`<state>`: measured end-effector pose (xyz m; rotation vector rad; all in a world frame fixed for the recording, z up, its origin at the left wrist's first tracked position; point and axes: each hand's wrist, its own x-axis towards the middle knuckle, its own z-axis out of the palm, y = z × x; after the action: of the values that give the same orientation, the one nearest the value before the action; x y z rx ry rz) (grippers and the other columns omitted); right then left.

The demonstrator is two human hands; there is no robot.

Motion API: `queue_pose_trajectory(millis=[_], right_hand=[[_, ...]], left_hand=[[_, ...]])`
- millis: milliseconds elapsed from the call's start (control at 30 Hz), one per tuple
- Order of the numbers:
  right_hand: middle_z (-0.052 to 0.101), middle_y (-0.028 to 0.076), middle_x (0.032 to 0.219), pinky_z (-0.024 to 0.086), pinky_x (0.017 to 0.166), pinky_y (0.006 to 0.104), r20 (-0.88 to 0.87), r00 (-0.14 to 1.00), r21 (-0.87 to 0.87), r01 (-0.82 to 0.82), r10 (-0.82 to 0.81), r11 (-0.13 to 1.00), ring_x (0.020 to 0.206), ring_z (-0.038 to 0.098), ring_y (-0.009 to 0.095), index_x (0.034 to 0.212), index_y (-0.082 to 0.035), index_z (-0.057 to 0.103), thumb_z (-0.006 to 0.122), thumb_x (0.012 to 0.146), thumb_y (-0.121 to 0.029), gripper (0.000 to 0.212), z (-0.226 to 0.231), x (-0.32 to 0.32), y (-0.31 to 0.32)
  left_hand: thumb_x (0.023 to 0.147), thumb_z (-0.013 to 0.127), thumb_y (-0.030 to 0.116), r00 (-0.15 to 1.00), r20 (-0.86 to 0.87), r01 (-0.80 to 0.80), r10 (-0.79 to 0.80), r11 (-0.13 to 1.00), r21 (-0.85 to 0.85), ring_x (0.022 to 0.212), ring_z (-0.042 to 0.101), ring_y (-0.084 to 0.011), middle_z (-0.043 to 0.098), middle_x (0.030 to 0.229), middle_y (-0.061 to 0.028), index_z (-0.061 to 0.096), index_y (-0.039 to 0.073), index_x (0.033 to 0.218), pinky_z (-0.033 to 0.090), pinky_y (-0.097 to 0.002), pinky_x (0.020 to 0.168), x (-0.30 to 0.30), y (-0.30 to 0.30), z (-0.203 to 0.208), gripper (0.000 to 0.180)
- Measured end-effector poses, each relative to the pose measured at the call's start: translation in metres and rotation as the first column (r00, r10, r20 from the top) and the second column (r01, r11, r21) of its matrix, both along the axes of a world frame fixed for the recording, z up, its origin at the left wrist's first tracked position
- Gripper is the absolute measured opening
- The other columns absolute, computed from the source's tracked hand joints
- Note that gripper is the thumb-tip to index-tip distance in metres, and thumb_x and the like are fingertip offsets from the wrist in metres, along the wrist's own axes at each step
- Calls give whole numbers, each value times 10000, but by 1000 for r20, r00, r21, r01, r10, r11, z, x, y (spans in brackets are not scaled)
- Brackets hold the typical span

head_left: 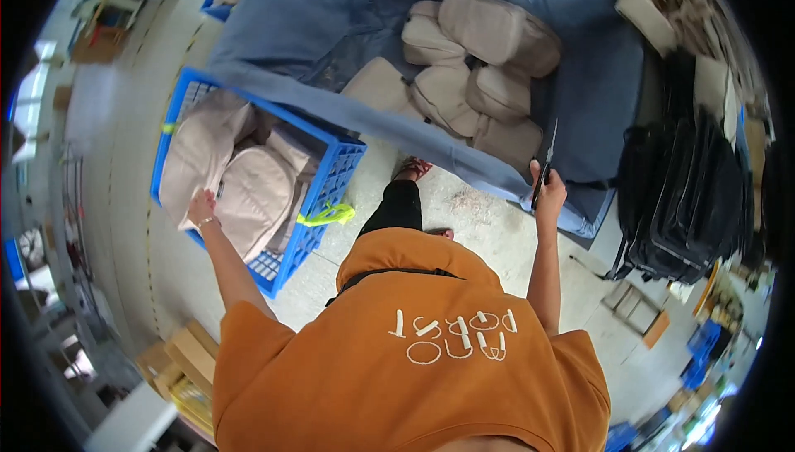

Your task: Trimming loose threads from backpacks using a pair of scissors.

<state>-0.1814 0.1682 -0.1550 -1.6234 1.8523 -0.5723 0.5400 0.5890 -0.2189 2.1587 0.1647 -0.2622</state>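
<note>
My left hand (201, 207) is closed on the edge of a beige fabric bag (199, 154) that lies in a blue plastic crate (337, 158) at left. Beside that bag, in the same crate, rests another beige bag (258, 187) with a rounded top. Scissors (551, 147) with dark handles are gripped in my right hand (550, 192), blades pointing away from me. This hand is by the near right corner of a large blue-grey cloth-lined bin (596, 112). Several boxy beige bags (489, 29) are piled inside the bin.
Black bags (683, 203) hang or stand in a bunch right of the bin. A yellow-green strap (329, 215) is tied to the crate's near side. Farther right, a small stool-like frame (633, 311) stands on the floor. Cardboard boxes (184, 361) are at lower left.
</note>
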Motion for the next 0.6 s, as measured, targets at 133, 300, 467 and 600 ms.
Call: queue_pose_trajectory(millis=[133, 300, 467, 600], right_hand=[[623, 186, 695, 467, 596, 446, -284, 958, -127, 11, -47, 992, 640, 600, 387, 744, -5, 557, 753, 815, -453, 494, 3, -5, -23], [670, 168, 790, 482, 646, 475, -523, 831, -31, 203, -189, 979, 764, 654, 386, 838, -49, 614, 746, 803, -471, 444, -35, -21, -29], [648, 192, 789, 480, 637, 449, -441, 796, -91, 420, -415, 903, 719, 635, 387, 898, -41, 629, 744, 820, -438, 420, -54, -18, -41], [633, 169, 767, 488, 611, 390, -429, 802, -77, 425, -415, 902, 651, 609, 344, 904, -9, 623, 790, 810, -299, 347, -53, -14, -43]], left_hand=[[905, 644, 177, 963, 262, 150, -69, 940, -306, 711, 665, -153, 690, 784, -87, 687, 15, 915, 543, -253, 584, -18, -131, 8, 169], [944, 614, 177, 624, 235, 780, -746, 614, -123, 766, 665, -128, 706, 869, -76, 680, -1, 1056, 525, -244, 696, -105, -429, 26, 220], [897, 629, 196, 66, -112, 996, -991, 58, 69, 731, 665, -153, 707, 809, -70, 699, 42, 993, 518, -313, 708, -195, -564, -105, 195], [870, 626, 248, -280, -138, 955, -950, -291, 61, 892, 675, -298, 710, 912, -147, 697, 38, 943, 521, -408, 809, -281, -634, -222, 233]])
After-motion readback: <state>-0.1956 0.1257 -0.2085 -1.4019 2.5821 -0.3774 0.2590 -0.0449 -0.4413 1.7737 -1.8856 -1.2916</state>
